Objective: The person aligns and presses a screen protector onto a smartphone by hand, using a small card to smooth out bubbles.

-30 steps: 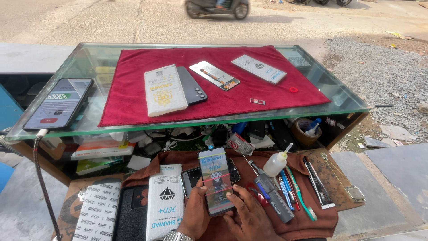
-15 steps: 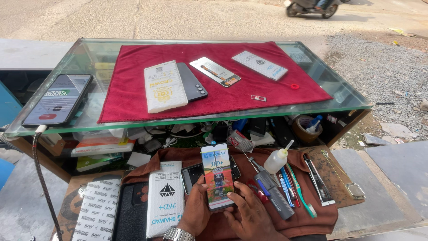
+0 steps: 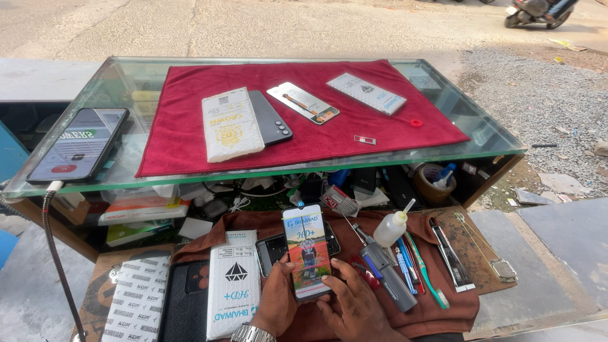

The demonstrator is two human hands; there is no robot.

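Our left hand (image 3: 278, 304) is curled around the lower left edge of a phone (image 3: 307, 259), thumb on the rim. Our right hand (image 3: 354, 307) pinches its bottom right corner with loosely bent fingers. The phone stands nearly upright over the brown cloth (image 3: 443, 304), its screen towards us, lit with a colourful picture or covered by a printed film; we cannot tell which. We judge it light, stiff, slick on its glass face and easily cracked, so the narrow side edges are the place to grip, never the face. At 9 o'clock lies a white packet (image 3: 234, 282). At 3 o'clock lie a screwdriver (image 3: 380, 266), a squeeze bottle (image 3: 392, 227) and pens (image 3: 408, 266). At 12 o'clock the glass table (image 3: 494, 136) carries a red cloth (image 3: 183, 142).
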